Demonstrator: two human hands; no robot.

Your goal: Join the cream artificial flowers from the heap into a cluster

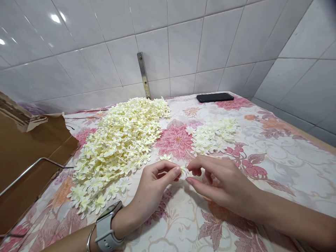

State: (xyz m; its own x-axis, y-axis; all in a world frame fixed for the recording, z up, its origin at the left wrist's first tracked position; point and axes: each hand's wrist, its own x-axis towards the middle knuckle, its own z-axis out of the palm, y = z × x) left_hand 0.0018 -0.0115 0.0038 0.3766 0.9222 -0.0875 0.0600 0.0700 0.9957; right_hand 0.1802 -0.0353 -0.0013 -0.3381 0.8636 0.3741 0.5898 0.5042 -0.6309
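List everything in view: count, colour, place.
Large flower pile: one, cream-yellow, left of centre
Small flower pile: one, whitish, right of centre
Loose flower: one, cream, centre
Pinched flower: one, white, centre foreground
Phone: one, black, back right
Metal strip: one, silver, back centre
Wall tiles: many, pale grey, back and right
Tablecloth: one, white with pink flowers, under piles
Cardboard: count unclear, brown, left
Metal rod: at least one, silver, left
Watch: one, grey strap, left wrist
Bangle: one, silver, left wrist
Left hand: one, pinching flower
Right hand: one, open beside it

Floral tablecloth (pixel 296 175) under large blossom heap (pixel 123 133), smaller blossom pile (pixel 214 136), black phone (pixel 215 97)
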